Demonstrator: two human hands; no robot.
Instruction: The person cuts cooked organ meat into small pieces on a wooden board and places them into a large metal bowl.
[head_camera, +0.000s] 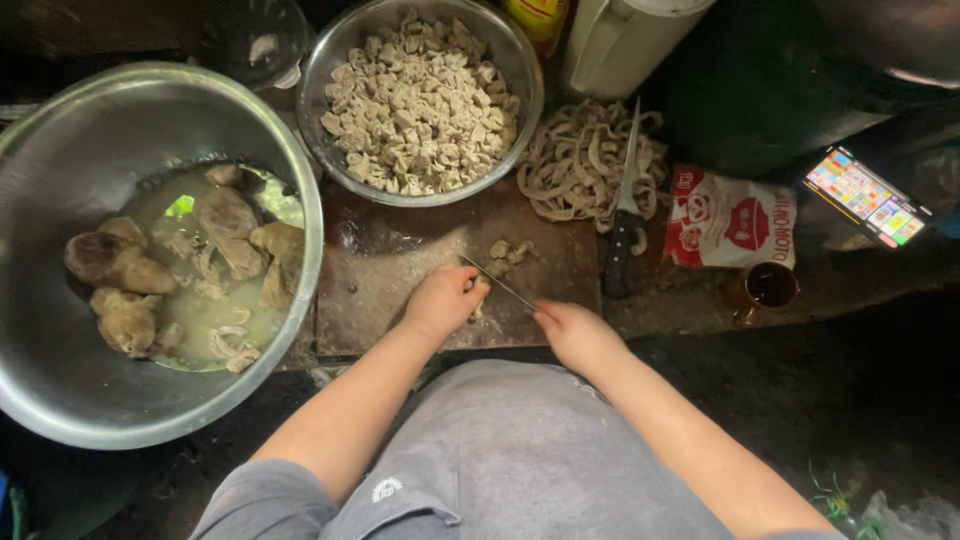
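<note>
- The right hand (575, 333) grips a thin knife (497, 281), slanting up-left.
- The left hand (443, 298) is curled, pressing meat under the blade on the cutting board (380, 290).

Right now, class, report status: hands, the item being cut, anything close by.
Right hand shut on knife. Left hand pins meat piece on cutting board. Cut bits just beyond blade.

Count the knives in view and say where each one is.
2. One knife is held in the right hand, its thin blade over the cutting board by the left hand. A second knife lies on the pile of strips at the board's right edge. Others may be hidden.
</note>
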